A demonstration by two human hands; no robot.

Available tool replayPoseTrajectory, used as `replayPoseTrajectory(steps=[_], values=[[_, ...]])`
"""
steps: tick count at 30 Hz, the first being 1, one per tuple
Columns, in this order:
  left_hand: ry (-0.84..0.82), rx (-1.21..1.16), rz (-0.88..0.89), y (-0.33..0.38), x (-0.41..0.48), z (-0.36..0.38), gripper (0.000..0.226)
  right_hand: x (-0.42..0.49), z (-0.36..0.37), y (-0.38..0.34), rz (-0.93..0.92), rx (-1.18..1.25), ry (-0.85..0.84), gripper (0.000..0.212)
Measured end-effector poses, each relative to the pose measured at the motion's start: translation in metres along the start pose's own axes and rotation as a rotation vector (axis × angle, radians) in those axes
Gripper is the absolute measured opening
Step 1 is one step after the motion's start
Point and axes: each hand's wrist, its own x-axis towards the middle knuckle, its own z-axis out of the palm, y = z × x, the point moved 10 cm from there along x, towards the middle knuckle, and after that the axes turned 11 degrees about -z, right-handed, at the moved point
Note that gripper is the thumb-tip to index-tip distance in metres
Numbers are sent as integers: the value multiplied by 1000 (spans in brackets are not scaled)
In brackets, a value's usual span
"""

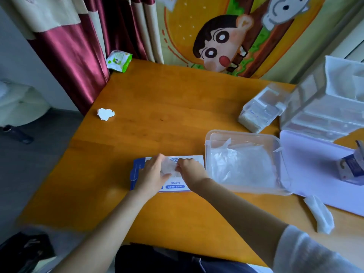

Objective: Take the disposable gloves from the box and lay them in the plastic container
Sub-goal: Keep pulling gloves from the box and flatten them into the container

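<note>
A flat blue and white glove box (177,185) lies on the orange wooden table in front of me. Both hands are over its top. My left hand (152,175) and my right hand (190,171) pinch a thin clear glove (169,168) between them, just above the box opening. Right of the box stands a clear plastic container (206,146) with clear gloves (242,166) lying loosely inside it. A strip of glove hangs over its near left rim.
The container's pale lid (315,170) lies open to its right, with a small blue carton (352,168) on it. Clear drawer organisers (323,107) and a smaller clear box (260,111) stand at the back right. A crumpled tissue (105,114), a wipes pack (118,60), a folded plastic piece (320,216).
</note>
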Motion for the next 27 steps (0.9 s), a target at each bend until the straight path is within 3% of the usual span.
replayPoseTrajectory(steps=[3,5,12,14,17,20,23,25,27], values=[[-38,241,-15,-11,3,15,67,-6,-22,-3,1,39,79,19],[-25,261,-26,-17,7,19,75,-9,-42,3,18,91,154,16],[-114,317,10,-12,11,26,54,-25,-110,43,103,271,334,13],[-111,216,13,-2,13,19,43,-33,-119,52,101,288,343,18],[-72,-210,-18,24,13,-6,33,-46,-122,63,113,382,362,26],[-191,-490,24,69,-1,-13,30,-58,-125,61,92,431,368,25],[-325,-591,92,107,-14,-5,22,-64,-126,54,61,481,362,23],[-287,-586,128,119,-16,-6,19,-68,-128,55,62,508,371,21],[-217,-575,135,122,-16,-10,30,-73,-132,60,79,509,398,25]])
